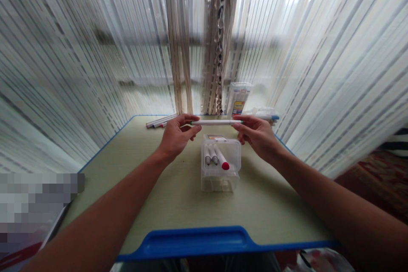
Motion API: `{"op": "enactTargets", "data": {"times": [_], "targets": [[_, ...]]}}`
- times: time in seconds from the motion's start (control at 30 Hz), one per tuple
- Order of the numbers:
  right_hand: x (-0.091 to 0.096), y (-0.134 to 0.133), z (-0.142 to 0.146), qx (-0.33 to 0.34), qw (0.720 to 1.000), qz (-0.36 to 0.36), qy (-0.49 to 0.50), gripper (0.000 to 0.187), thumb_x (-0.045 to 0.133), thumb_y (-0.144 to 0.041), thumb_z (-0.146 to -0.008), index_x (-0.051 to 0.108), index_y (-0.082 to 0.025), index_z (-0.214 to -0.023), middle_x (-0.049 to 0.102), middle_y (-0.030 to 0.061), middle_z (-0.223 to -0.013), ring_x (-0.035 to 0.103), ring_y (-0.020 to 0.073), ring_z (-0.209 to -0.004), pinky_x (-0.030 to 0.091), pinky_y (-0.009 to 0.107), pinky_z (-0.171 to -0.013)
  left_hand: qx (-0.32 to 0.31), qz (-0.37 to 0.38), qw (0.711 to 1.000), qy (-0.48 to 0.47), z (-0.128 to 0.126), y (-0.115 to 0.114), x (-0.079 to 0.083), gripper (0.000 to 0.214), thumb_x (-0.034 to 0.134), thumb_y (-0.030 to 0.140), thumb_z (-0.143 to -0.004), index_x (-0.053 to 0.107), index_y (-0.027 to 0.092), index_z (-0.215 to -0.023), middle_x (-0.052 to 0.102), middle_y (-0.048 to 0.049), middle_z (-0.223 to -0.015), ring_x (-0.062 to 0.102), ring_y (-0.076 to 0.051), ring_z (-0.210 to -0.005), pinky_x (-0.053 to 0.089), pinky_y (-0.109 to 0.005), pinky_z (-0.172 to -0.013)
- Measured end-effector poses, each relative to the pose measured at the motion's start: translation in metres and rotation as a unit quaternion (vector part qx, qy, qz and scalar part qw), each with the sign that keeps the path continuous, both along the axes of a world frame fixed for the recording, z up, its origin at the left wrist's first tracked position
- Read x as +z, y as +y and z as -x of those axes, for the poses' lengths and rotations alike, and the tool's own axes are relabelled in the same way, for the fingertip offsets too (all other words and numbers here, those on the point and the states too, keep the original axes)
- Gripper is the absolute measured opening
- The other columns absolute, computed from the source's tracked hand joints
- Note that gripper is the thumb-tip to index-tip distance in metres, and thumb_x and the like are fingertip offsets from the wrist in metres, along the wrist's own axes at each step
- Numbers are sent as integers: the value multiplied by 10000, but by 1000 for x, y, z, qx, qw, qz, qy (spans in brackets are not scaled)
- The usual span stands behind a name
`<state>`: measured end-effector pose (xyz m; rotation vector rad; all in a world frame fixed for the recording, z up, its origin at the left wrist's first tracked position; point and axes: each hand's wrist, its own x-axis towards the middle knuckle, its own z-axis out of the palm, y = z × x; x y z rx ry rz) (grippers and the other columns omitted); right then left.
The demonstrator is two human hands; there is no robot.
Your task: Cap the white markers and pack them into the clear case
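Note:
A white marker (215,123) with green ends is held level in the air between my two hands. My left hand (177,133) pinches its left end between thumb and fingers. On the other end, the fingertips of my right hand (256,131) are closed. Below the marker, a clear plastic case (219,180) lies on the table with its end facing me. Several white markers are inside it; one shows a red end (225,165), and two show greyish tips (211,160).
Several markers (156,123) lie at the table's far left, partly behind my left hand. A tall clear box (239,100) stands at the back right, beside another clear case (266,113). The table (172,208) has a blue rim with a tray (197,240). String curtains (140,42) hang behind.

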<state>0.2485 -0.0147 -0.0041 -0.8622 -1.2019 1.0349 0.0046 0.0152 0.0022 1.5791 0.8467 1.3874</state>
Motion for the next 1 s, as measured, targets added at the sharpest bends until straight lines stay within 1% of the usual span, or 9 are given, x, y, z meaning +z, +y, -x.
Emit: {"op": "enactTargets", "data": {"times": [0.07, 0.17, 0.27, 0.33, 0.77, 1.0], "targets": [[0, 0, 0, -2, 1000, 2, 2, 375, 896, -307, -679, 762, -156, -994, 643, -33, -558, 547, 84, -426, 430, 213, -414, 0, 1, 1000, 1, 0, 0, 0, 330, 850, 264, -692, 699, 129, -952, 692, -13, -797, 558, -68, -518, 457, -220, -501], [2, 0, 0, -6, 1000, 7, 4, 370, 897, -328, -672, 763, -158, -973, 650, -29, -572, 540, 83, -417, 424, 215, -402, -5, 3, 1000, 4, 1, 0, 0, 331, 844, 289, -721, 700, 126, -970, 681, 1, -738, 533, -61, -500, 439, -213, -493], [3, -1, 1, -12, 1000, 10, 8, 372, 903, -342, -655, 766, -163, -951, 699, -3, -683, 546, 76, -426, 428, 220, -396, -17, 2, 1000, -3, 0, -2, 1, 320, 840, 310, -737, 701, 126, -959, 656, 19, -667, 509, -60, -488, 422, -209, -486], [4, -1, 2, -13, 1000, 10, 12, 374, 907, -351, -646, 767, -166, -940, 716, 10, -746, 548, 70, -430, 428, 221, -395, -24, 2, 1000, -9, -1, -4, 4, 317, 841, 315, -739, 703, 127, -953, 657, 18, -656, 504, -62, -489, 415, -210, -484], [1, 0, 0, 3, 1000, 21, 3, 338, 868, -351, -710, 758, -160, -966, 724, 19, -816, 566, 63, -440, 431, 204, -396, -46, -6, 998, -45, -6, -16, 17, 283, 833, 280, -743, 733, 141, -968, 699, -15, -712, 512, -66, -508, 420, -217, -494], [1, 0, 1, -2, 999, 39, -4, 347, 870, -375, -695, 757, -164, -947, 731, 31, -823, 564, 70, -447, 418, 215, -397, -56, -14, 997, -48, -9, -25, 23, 300, 829, 254, -742, 755, 156, -1015, 705, -21, -755, 522, -70, -536, 446, -222, -512]]}}
